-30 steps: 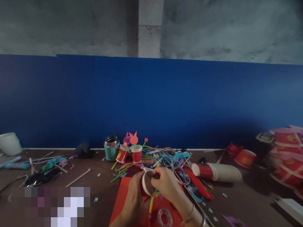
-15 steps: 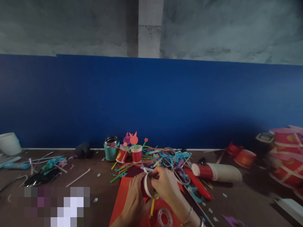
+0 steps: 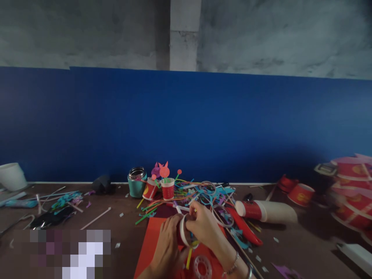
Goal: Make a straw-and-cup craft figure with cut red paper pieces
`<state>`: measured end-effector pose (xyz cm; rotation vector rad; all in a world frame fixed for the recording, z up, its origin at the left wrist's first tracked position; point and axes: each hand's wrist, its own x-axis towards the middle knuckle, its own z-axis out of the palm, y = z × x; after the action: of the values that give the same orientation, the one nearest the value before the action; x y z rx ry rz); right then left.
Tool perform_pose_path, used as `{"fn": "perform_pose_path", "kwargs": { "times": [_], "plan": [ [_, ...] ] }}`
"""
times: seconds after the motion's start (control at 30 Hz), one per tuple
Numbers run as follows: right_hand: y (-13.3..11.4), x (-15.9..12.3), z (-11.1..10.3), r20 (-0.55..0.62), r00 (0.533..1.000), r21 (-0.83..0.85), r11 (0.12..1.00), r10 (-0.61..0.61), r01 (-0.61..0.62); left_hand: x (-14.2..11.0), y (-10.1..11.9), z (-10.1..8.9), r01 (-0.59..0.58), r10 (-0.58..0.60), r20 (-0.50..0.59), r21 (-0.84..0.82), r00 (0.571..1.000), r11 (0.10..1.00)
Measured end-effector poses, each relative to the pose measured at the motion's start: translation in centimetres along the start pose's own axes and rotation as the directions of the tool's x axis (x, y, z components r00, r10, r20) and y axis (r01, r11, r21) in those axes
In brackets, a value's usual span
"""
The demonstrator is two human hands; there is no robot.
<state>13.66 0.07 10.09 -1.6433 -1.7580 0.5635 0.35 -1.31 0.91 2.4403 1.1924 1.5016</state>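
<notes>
My left hand (image 3: 169, 242) is wrapped round the outside of a red paper cup (image 3: 184, 231) that lies tilted, its white-rimmed mouth facing right. The fingers of my right hand (image 3: 202, 224) are closed and reach in at the cup's mouth; what they pinch inside is hidden. A pale stick with a purple end (image 3: 178, 208) shows just beyond the cup. A yellow strip (image 3: 188, 259) hangs below the rim. Under both hands lies red paper (image 3: 147, 242), with a clear tape ring (image 3: 202, 267) on it near my right wrist.
Behind my hands stand a decorated red cup (image 3: 167, 190) and a teal metal jar (image 3: 137, 185). Coloured strips and straws (image 3: 209, 193) lie heaped there. To the right are red scissors handles or a similar red object (image 3: 245, 226), stacked cups (image 3: 270, 212) on their side and red cups (image 3: 300, 194).
The cup and both hands have shifted very slightly to the right. The yellow strip below the rim has moved a little right too. My right hand remains at the cup's mouth.
</notes>
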Motion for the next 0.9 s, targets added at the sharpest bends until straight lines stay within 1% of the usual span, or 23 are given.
{"fn": "perform_pose_path", "kwargs": {
  "times": [0.2, 0.27, 0.33, 0.47, 0.53, 0.6, 0.73, 0.8, 0.9],
  "plan": [
    [0.5, 0.1, 0.8, 0.020, 1.000, 0.159, 0.987, -0.008, 0.005, 0.0, -0.2, 0.1, 0.000, 0.000, -0.020, 0.010, 1.000, 1.000],
    [0.6, 0.2, 1.0, 0.033, 0.999, 0.186, 0.983, -0.003, -0.003, 0.1, -0.2, 0.1, -0.003, 0.004, -0.021, 0.016, 1.000, 1.000],
    [0.7, 0.2, 1.1, 0.033, 0.999, 0.178, 0.984, 0.004, -0.010, 0.1, -0.1, 0.0, -0.001, 0.001, -0.012, 0.022, 1.000, 1.000],
    [0.6, 0.2, 0.8, -0.019, 1.000, 0.116, 0.993, 0.011, -0.009, 0.1, 0.1, -0.2, -0.009, 0.009, 0.006, 0.033, 1.000, 0.999],
    [0.6, 0.2, 0.7, -0.025, 1.000, 0.119, 0.993, 0.011, -0.008, 0.1, 0.1, -0.3, -0.007, 0.007, 0.006, 0.037, 1.000, 0.999],
    [0.7, 0.3, 0.8, 0.006, 1.000, 0.160, 0.987, 0.000, -0.001, 0.1, 0.0, -0.3, 0.002, -0.002, 0.000, 0.036, 1.000, 0.999],
    [0.9, 0.5, 1.0, 0.115, 0.993, 0.256, 0.967, -0.020, -0.010, -0.1, -0.2, 0.2, 0.043, -0.042, -0.043, 0.024, 0.998, 0.999],
    [1.0, 0.6, 1.1, 0.095, 0.995, 0.240, 0.971, -0.012, -0.012, -0.1, -0.2, 0.5, 0.071, -0.072, -0.070, -0.009, 0.995, 0.997],
    [1.1, 0.7, 0.9, 0.012, 1.000, 0.165, 0.986, -0.009, 0.007, 0.0, -0.1, 0.9, 0.096, -0.103, -0.080, -0.088, 0.991, 0.992]
  ]
}}
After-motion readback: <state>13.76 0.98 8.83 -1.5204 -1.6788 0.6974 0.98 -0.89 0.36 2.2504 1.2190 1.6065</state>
